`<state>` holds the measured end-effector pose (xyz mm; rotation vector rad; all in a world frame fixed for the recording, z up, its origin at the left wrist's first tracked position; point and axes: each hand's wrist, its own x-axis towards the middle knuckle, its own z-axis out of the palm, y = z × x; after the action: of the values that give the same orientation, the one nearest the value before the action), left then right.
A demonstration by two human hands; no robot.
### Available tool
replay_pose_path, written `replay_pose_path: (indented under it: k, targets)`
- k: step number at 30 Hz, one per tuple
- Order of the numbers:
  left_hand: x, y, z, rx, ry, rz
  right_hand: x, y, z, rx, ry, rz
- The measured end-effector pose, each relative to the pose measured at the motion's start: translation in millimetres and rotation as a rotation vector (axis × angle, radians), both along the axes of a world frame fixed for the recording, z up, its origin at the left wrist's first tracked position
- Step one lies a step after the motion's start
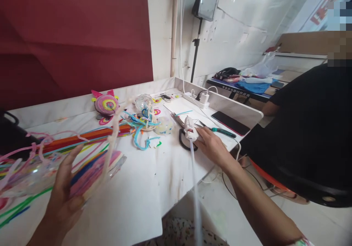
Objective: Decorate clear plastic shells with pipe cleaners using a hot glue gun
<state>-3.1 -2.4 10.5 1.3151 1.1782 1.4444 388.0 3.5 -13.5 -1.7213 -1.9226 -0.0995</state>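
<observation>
At the lower left, my left hand [64, 191] is closed round the lower end of a cream fuzzy strip [110, 147], which rises blurred above it. A pink and blue striped piece [95, 171] lies beside the fingers. My right hand [213, 147] reaches to the table's right part, its fingers against a white glue gun [189, 128]; the fingertips are partly hidden behind it. A long clear glue stick [195, 191] extends from the gun toward me. Dark-handled scissors [183, 139] lie under the gun, and pliers [220, 130] lie just beyond my right hand.
Colourful pipe cleaners [88, 138] spread over the left side. A pink round craft figure [107, 105] stands near the back ledge, beside clear balls [144, 103] and blue fuzzy strips [141, 138]. A phone [230, 123] and power strip [196, 100] are at right. A person in black [305, 128] is beyond.
</observation>
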Motion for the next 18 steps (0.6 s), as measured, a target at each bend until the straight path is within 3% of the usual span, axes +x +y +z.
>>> replay_pose_path:
  k: [5,10,13,15,18]
  targets:
    - [4,-3,1.2,0.016,-0.052,-0.081,4,30,-22.1,0.028,-0.171,0.036]
    - [2,-3,-2.4,0.0,-0.067,-0.092,6,37,-31.1,0.008,-0.336,0.028]
    - [0,-1,-6.3,0.006,-0.068,-0.106,1,30,-22.7,-0.024,-0.409,-0.053]
    - [0,0,-7.9,0.019,-0.056,-0.114,-8,21,-9.6,0.049,-0.39,-0.077]
    - [2,0,-8.2,0.027,-0.021,-0.112,-37,3,17.9,0.321,-0.187,0.168]
